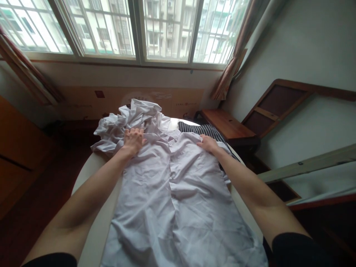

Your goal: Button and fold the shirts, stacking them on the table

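A pale button-up shirt (172,193) lies front side up with its collar away from me, its cloth wrinkled along the button line. At its left shoulder area, my left hand (134,140) has its fingers curled into the fabric. My right hand (208,144) pinches the cloth by the right shoulder, thumb and fingers closed on the edge. Beyond my left hand sits a crumpled heap of similar pale cloth (141,113). A black-and-white striped cloth (198,128) lies past my right hand, partly covered by the shirt.
All the cloth rests on a round white table (89,174). Behind it stands a wall with a barred window (167,33) and curtains (226,83). A wooden chair or bench (229,124) stands at the far right, and an orange-brown cabinet (19,148) at the left.
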The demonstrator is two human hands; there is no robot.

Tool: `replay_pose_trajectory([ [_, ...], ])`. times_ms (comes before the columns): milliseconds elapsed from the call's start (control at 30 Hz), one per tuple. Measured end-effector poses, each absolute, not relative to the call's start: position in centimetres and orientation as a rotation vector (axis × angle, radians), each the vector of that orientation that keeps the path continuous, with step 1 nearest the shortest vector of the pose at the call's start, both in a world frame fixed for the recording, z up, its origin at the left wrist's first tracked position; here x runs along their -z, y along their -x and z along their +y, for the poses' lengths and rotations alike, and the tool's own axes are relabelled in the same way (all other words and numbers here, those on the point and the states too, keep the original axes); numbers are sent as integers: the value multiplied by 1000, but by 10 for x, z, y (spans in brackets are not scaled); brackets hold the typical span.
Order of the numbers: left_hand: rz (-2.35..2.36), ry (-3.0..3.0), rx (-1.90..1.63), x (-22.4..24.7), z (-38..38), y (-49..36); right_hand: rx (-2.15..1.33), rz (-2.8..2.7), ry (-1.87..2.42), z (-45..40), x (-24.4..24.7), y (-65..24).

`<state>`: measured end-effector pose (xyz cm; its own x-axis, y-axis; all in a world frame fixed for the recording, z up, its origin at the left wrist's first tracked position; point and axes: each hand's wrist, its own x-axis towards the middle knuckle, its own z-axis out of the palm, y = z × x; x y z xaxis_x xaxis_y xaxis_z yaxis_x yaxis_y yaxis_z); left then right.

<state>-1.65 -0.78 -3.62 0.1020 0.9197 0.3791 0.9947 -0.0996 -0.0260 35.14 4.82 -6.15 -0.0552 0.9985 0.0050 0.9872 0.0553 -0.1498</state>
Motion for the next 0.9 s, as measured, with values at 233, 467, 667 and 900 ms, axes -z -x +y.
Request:
replay_pose_trajectory([
  [233,-1827,2115,339,50,-5,22,-143,-2155,1990,55,68,-355],
  [467,-1900,2079,542,26,-10,11,-394,-2072,2015,74,67,-344],
  [667,-2075,1891,630,-3,2,27,-430,-1891,1936,89,33,-346],
  [900,-2051,1754,629,-37,30,42,-76,-1488,1887,114,-16,-339],
])
